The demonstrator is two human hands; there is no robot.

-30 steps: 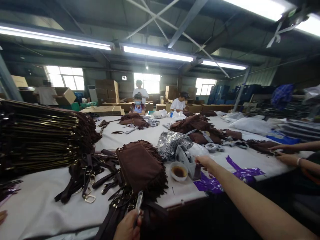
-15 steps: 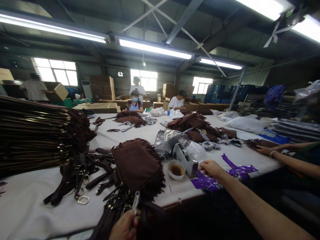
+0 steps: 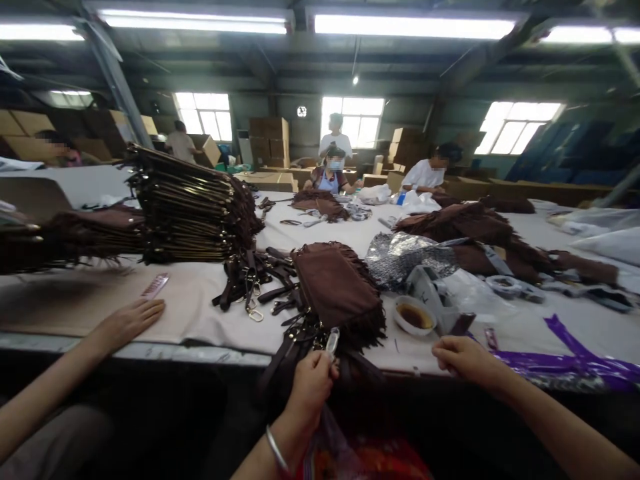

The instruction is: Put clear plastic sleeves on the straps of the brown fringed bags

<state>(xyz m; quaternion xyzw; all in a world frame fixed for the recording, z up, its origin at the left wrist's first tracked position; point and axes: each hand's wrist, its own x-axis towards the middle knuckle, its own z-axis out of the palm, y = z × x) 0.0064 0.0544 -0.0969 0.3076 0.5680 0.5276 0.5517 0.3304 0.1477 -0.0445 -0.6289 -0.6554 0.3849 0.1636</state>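
Observation:
My left hand (image 3: 311, 379), with a bangle at the wrist, is closed at the table's front edge. Its fingers pinch a plastic-wrapped tab (image 3: 332, 341) at the near corner of a brown fringed pouch (image 3: 343, 283). The pouch lies flat among dark straps with metal fittings (image 3: 250, 283). My right hand (image 3: 463, 359) is closed with fingertips pressed together, over the table edge just in front of a grey tape dispenser (image 3: 433, 300). Whatever it may pinch is too small to make out. Beside it sits a white bowl of brown liquid (image 3: 414, 317).
At left, a co-worker's hand (image 3: 133, 321) rests on the table by a pink comb (image 3: 155, 285). Behind stands a tall stack of fringed pouches (image 3: 187, 207). Purple plastic (image 3: 565, 363) lies at right, more brown pouches (image 3: 465, 227) farther back. Several people work across the table.
The view has swung left, bringing the co-worker's hand and comb into sight. My right hand has moved from the dispenser's side to in front of it, nearer the bowl. My left hand keeps its pinch.

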